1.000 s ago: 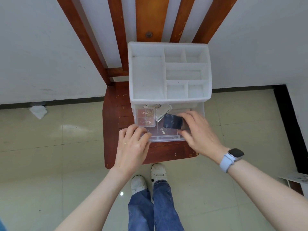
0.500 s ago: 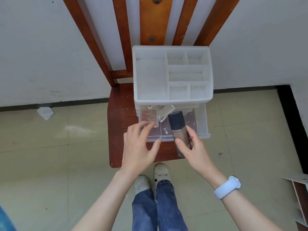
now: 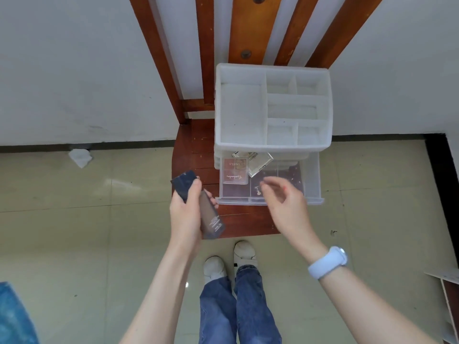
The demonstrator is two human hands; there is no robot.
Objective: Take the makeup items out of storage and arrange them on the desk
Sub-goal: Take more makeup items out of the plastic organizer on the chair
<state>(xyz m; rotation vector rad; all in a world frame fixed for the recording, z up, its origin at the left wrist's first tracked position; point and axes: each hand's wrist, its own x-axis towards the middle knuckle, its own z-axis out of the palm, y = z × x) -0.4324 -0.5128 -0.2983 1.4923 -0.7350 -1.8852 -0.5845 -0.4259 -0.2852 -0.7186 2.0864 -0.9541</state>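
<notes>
Fingers of the left hand (image 3: 185,214) wrap a dark rectangular foundation bottle with a navy cap (image 3: 198,206), held left of the pulled-out clear plastic drawer (image 3: 311,184). Over that drawer the right hand (image 3: 285,202) hovers, loose and empty. Inside lie a pink clear-lidded palette (image 3: 234,171) and a clear square compact (image 3: 258,163).

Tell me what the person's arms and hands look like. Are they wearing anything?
Both forearms are bare, with no sleeves showing. The right hand has a light blue smartwatch with a rounded band on its wrist. The left hand wears nothing: no watch, rings or gloves are visible.
</notes>
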